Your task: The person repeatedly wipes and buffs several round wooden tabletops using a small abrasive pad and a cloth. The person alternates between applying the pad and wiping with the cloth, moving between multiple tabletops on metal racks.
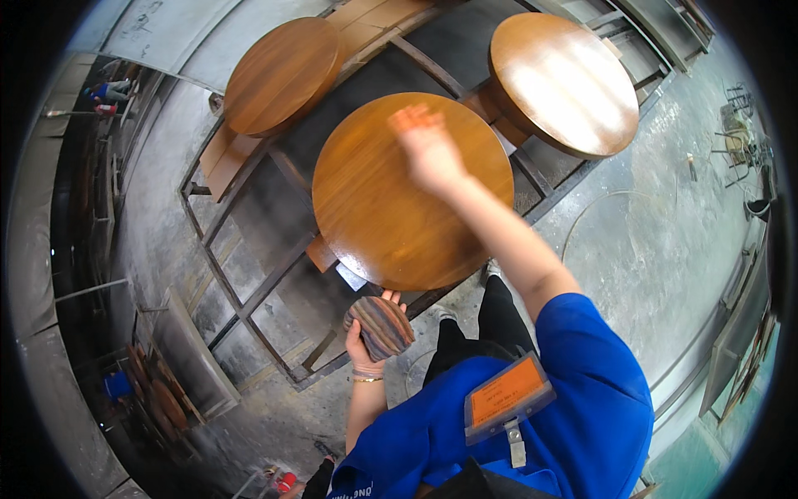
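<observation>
A round, brown wooden tabletop with a glossy surface lies in front of me on a metal frame. My right hand reaches over its far part, palm down with fingers stretched out. Those fingertips look orange and are slightly blurred; whether they press on the wood I cannot tell. Below the near edge of the top, my left hand is closed around a rounded pad with brown, grey and reddish stripes. Its fingertips show past the pad's far side, close to the tabletop's rim.
Two more round wooden tops, one at far left and a shiny one at far right, rest on the same dark metal frame. Boards lean at left. A hose curves over the concrete floor. Another person's hand shows at the bottom.
</observation>
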Demonstrator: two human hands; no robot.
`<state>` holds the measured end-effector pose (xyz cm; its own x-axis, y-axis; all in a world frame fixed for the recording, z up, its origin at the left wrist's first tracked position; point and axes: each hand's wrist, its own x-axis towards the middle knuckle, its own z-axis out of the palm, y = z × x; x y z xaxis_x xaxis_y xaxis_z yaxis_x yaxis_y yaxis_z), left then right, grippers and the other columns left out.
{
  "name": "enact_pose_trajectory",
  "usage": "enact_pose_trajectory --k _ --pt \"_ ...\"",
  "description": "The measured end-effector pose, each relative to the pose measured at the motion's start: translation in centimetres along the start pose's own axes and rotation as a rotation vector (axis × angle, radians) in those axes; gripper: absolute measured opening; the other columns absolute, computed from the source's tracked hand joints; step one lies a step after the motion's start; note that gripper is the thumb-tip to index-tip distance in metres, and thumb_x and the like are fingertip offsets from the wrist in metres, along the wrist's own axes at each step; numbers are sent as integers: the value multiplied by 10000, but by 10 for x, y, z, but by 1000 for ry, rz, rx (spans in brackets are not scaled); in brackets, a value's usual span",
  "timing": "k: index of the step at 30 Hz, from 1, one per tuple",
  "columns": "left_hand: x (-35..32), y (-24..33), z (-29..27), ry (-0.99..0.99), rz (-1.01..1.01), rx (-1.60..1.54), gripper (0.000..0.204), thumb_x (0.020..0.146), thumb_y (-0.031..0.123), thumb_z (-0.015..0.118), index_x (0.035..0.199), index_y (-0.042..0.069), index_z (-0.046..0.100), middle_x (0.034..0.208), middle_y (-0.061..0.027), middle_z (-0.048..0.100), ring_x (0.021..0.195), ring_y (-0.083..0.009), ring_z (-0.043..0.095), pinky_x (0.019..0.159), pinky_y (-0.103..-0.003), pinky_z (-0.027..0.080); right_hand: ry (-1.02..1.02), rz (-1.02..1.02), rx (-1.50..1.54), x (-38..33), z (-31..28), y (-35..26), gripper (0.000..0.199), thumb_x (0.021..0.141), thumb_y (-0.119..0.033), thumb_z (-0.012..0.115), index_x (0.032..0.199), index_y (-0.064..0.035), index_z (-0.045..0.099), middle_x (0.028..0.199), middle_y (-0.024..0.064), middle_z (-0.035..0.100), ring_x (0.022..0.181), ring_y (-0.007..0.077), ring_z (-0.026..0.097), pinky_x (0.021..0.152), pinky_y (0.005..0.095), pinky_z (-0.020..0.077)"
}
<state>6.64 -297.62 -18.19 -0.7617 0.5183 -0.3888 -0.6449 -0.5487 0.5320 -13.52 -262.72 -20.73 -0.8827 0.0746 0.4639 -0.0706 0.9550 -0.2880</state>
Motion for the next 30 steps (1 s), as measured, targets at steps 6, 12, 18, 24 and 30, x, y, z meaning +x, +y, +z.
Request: enact_pose_trajectory --k 6,12,18,24,30 --pt "-2 -7 -2 53 54 -49 892 1003 558 616 1598 -65 384 1747 -323 163 1637 -465 147 1332 -630 149 0 243 -166 31 13 17 711 932 -41 543 1619 13 370 1675 255 395 1591 482 292 1285 643 227" --pt "-8 -24 9 170 174 -26 904 1012 574 573 1639 -31 329 1735 -321 210 1620 -476 205 1326 -633 174 -191 -440 439 2 76 -190 621 998 -115 529 1606 -54 423 1613 227 461 1562 411 369 1268 599 289" --pt "-7 -46 33 255 285 -48 864 1016 561 557 1635 -7 355 1753 -243 247 1612 -445 257 1330 -616 191 23 -104 198 82 56 -25 716 892 10 566 1593 -39 430 1611 256 461 1534 468 390 1255 616 281" --pt "-6 -59 31 299 354 -124 819 1003 496 611 1602 -24 406 1725 -236 319 1564 -427 354 1304 -599 273 -118 267 -101 126 56 0 745 987 -88 519 1679 0 257 1694 248 374 1605 467 267 1307 617 183" --pt "-6 -60 35 328 391 -139 714 1004 396 640 1529 -67 499 1637 -231 471 1481 -435 477 1257 -577 361 -368 -329 265 94 99 -184 691 975 -103 540 1639 -78 353 1666 221 414 1595 418 316 1278 609 235"
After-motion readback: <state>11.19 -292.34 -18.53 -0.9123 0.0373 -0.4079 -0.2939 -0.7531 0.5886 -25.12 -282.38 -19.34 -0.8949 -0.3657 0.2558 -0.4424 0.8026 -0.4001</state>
